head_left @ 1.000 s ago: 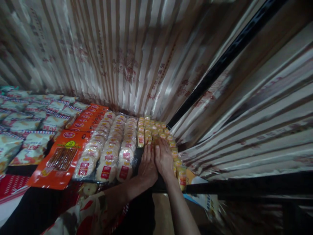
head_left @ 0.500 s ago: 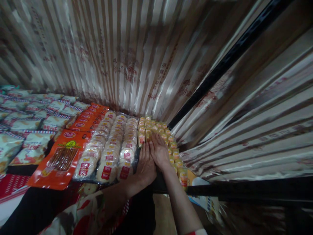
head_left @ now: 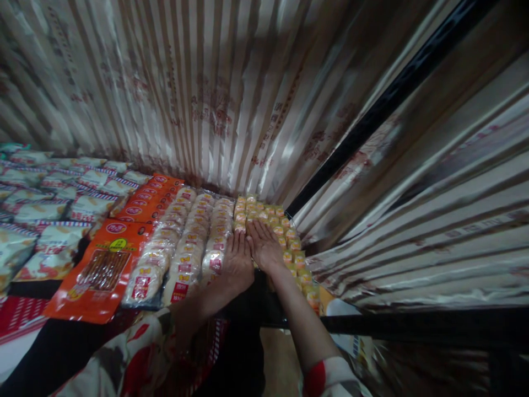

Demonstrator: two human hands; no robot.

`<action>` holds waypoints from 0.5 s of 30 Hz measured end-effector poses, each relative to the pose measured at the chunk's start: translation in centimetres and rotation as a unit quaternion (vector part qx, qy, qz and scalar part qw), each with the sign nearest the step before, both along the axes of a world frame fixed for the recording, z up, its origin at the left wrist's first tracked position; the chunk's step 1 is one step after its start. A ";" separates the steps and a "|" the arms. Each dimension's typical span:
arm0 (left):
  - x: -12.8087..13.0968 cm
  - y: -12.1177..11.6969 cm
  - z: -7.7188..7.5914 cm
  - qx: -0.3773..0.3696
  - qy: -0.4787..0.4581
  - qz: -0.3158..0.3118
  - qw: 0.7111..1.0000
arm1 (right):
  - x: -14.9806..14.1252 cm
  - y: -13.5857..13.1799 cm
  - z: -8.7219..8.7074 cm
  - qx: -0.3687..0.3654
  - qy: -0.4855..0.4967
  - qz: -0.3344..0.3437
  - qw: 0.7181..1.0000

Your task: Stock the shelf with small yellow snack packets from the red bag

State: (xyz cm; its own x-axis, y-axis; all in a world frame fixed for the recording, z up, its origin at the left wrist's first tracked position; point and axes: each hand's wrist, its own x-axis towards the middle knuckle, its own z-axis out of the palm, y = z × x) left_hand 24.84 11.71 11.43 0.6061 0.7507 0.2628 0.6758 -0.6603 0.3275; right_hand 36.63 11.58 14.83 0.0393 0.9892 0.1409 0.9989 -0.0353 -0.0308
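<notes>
Small yellow-wrapped snack packs [head_left: 291, 234] stand in rows at the right end of the shelf. My right hand [head_left: 265, 246] lies flat over them, fingers stretched forward. Beside it my left hand [head_left: 238, 264] is also flat, with its fingertips at the near end of the leftmost yellow row. It partly covers the closest row of round white crackers in clear wrappers [head_left: 217, 242]. Both hands are open and I see nothing gripped in them; what lies under the palms is hidden.
Left of the crackers lie orange snack bags [head_left: 105, 270], then several pale chip bags [head_left: 53, 248]. Striped, printed plastic sheeting [head_left: 215, 105] hangs behind. A dark metal post [head_left: 372, 121] slants up at the right, and a dark rail [head_left: 413, 324] runs along the front right.
My left hand has moved a little forward and left, over the edge of the cracker row. My right hand has shifted slightly left, still flat on the yellow packs.
</notes>
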 end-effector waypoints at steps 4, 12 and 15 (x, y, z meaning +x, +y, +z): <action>-0.3 0.3 -0.3 0.023 -0.020 -0.005 1.000 | -0.2 0.2 0.1 0.008 0.003 -0.010 1.000; -0.1 1.6 1.3 0.016 0.028 0.022 0.999 | 0.1 2.2 0.7 0.006 0.003 0.012 1.000; -0.4 1.7 2.1 0.013 0.043 0.005 0.999 | 0.1 2.4 0.4 -0.006 -0.006 0.010 1.000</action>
State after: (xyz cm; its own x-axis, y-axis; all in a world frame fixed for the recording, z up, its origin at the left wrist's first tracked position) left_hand 24.49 13.36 13.53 0.6191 0.7508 0.2303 0.7077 -0.6605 0.2507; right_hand 36.75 14.01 15.24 0.0170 0.9916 0.1285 0.9997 -0.0148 -0.0179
